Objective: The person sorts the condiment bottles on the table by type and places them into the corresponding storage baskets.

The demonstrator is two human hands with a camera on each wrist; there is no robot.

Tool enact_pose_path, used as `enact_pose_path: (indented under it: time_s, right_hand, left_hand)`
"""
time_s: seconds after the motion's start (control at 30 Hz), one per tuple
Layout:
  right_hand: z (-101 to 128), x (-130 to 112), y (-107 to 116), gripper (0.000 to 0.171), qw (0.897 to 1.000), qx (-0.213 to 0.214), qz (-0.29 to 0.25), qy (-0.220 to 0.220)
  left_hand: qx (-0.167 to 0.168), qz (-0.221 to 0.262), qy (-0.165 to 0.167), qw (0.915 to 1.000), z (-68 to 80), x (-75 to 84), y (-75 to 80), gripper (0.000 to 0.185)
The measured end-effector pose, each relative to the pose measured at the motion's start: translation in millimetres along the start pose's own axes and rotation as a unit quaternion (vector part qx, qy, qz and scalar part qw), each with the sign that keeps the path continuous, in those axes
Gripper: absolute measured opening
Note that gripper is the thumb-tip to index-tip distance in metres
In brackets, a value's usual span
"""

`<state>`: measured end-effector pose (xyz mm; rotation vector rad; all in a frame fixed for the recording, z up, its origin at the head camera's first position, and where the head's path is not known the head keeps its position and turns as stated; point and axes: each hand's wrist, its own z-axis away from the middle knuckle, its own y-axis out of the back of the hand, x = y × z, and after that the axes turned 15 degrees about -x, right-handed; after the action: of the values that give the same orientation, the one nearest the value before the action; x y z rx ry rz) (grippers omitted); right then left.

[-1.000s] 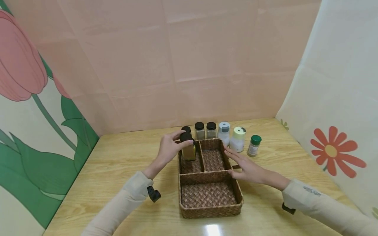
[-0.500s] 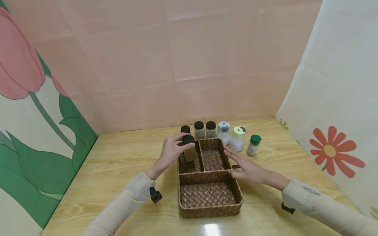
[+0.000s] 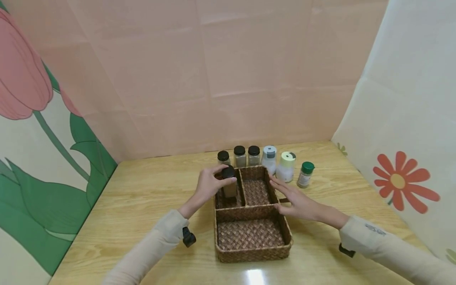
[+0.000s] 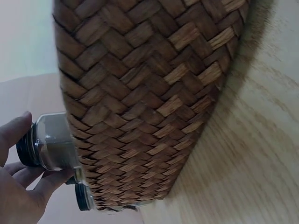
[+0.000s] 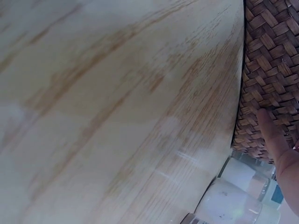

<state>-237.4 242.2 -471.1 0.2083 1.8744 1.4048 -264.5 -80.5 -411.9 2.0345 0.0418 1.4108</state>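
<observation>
My left hand (image 3: 211, 185) grips a black-lidded glass spice jar (image 3: 229, 183) by its top, the jar standing low in the back left compartment of a woven basket (image 3: 254, 255). In the left wrist view the same jar (image 4: 52, 144) shows between thumb and fingers beside the basket's outer wall (image 4: 149, 93). With straight fingers, my right hand (image 3: 293, 198) rests flat against the basket's right rim. The right wrist view shows a finger (image 5: 271, 135) on the woven wall (image 5: 271, 70).
Behind the basket stands a row of jars: three black-lidded ones (image 3: 239, 156), a grey-capped white shaker (image 3: 269, 158), a pale yellow-capped shaker (image 3: 287, 166) and a green-capped bottle (image 3: 305, 174). Cloth backdrops wall the wooden table (image 3: 142, 198) on three sides.
My left hand has lowered the spice jar from above the rim down into the back left compartment. The right hand has stayed on the basket's right side.
</observation>
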Motion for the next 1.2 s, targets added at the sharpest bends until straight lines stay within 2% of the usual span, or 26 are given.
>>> enact_pose_path:
  time_s: [0.13,0.53,0.8,1.2]
  right_hand:
    - [-1,1,0,0.075,1.000,-0.002,-0.002,0.004]
    - [0,1,-1,0.075,1.000,-0.003,-0.004,0.002]
    - [1,-1,-1,0.074,1.000,-0.004,-0.006,0.001]
    - [0,-4,2,0.076,1.000,-0.013,-0.025,-0.008]
  left_hand:
    - [-0.001,-0.005,0.001,1.0000,1.6,-2.2,-1.8,0.053]
    - [0.005,-0.033,-0.025,0.9991,3.8,-10.5,-6.8,0.050]
    - [-0.001,-0.036,-0.056,0.9978,4.0,-16.8,-7.0,0.051]
    - [0.012,-0.031,-0.097,0.9947,3.6,-24.5,-6.5,0.058]
